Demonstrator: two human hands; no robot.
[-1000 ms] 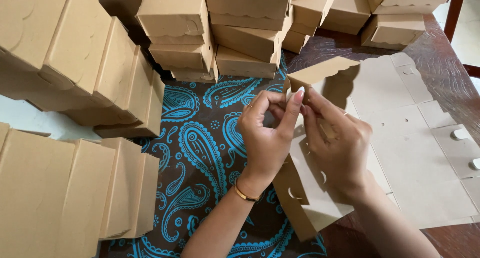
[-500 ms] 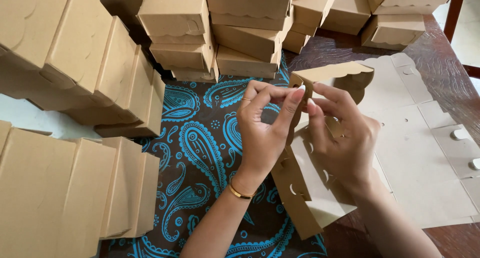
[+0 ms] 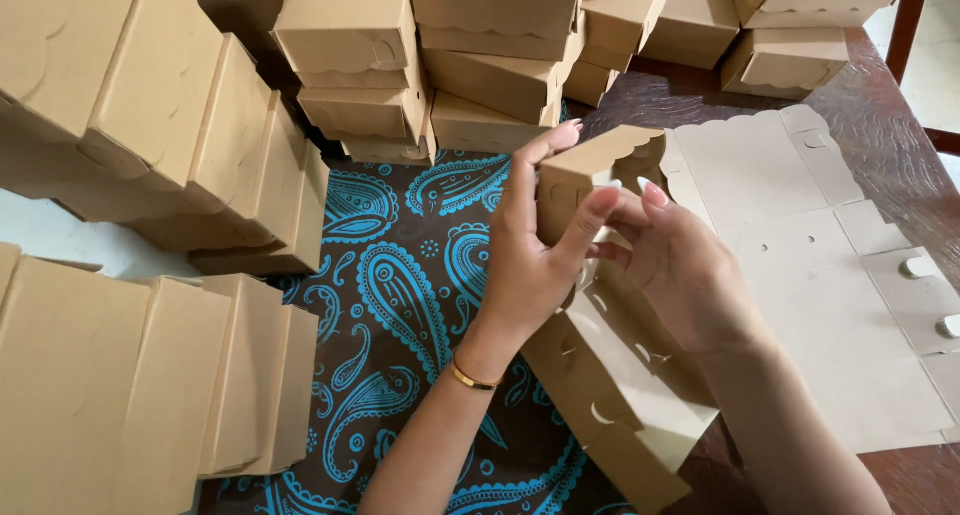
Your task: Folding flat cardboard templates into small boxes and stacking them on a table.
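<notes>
Left hand [image 3: 530,245] raised over the middle of the tabletop, thumb and fingers pinching the upper flap of a half-folded brown cardboard box [image 3: 610,375]. Gold bangle [image 3: 472,377] on that wrist. Right hand [image 3: 685,275] just beside, fingers curled and pressed against the same flap from the right side; fingertips of both hands touching at the fold. Box tilted, scalloped top edge up near the fingertips, lower body slanting down toward the near edge of the tabletop, between the two forearms.

Flat unfolded box blanks [image 3: 830,275] lying on the dark wooden tabletop [image 3: 880,125] at the right edge, partly under the right forearm. Dark cloth with blue paisley pattern [image 3: 400,295] spread across the middle, under the held box. Folded finished boxes stacked along the far edge [image 3: 490,35], more leaning in rows at the left edge [image 3: 170,125] and at the near left corner [image 3: 130,385].
</notes>
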